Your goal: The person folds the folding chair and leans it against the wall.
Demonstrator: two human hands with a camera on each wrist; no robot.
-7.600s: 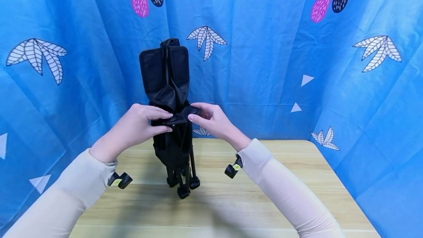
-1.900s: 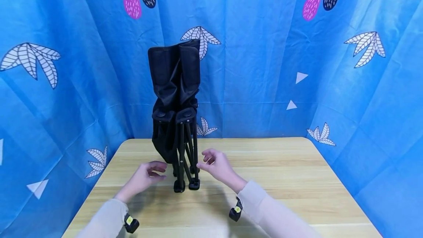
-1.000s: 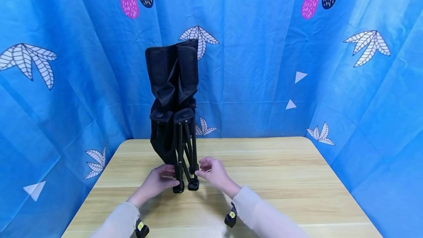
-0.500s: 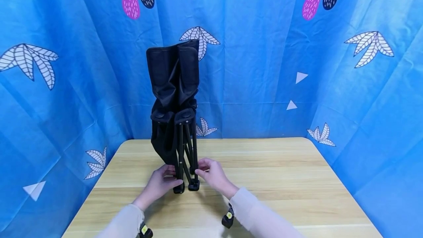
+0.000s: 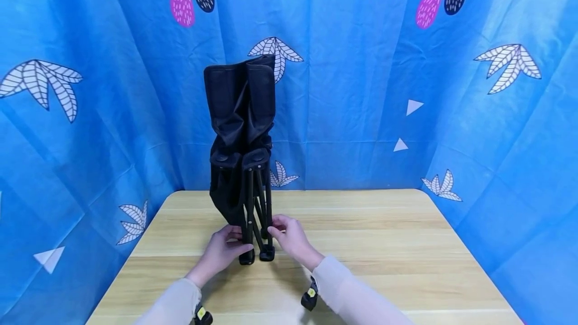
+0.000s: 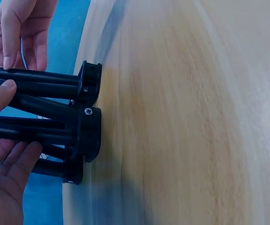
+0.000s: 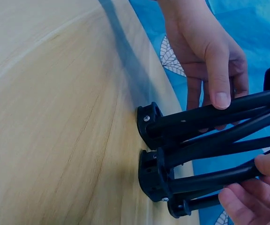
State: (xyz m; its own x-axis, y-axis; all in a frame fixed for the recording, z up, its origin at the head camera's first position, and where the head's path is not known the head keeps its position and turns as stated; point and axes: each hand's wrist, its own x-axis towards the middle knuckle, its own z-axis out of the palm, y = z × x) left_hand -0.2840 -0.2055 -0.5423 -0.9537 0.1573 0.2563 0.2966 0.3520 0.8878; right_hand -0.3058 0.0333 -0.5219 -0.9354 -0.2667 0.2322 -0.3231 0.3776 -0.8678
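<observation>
A black folding chair [image 5: 226, 94], folded into a tall narrow bundle, stands upright on the wooden table. Its cloth hangs over the upper part, and thin tubular legs [image 5: 250, 199] show below. Low on the left side, my left hand [image 5: 219, 254] grips a leg just above its plastic foot [image 5: 246, 259], thumb in front and fingers behind. My right hand [image 5: 294, 240] pinches a leg on the right side, near the bottom. Both wrist views show the black plastic feet [image 6: 90, 133] close together, with thumb and fingers of each hand [image 7: 210, 61] on either side of the tubes.
The pale wooden table [image 5: 370, 245] extends to the right and in front of the chair. A blue patterned curtain [image 5: 352, 64] hangs behind and along both sides. Small black devices [image 5: 309, 299] are strapped to my wrists.
Both hands have come down from the chair's middle to its lower legs and taken hold there. The chair has turned, so more of its front legs show. Over the last half second little has moved.
</observation>
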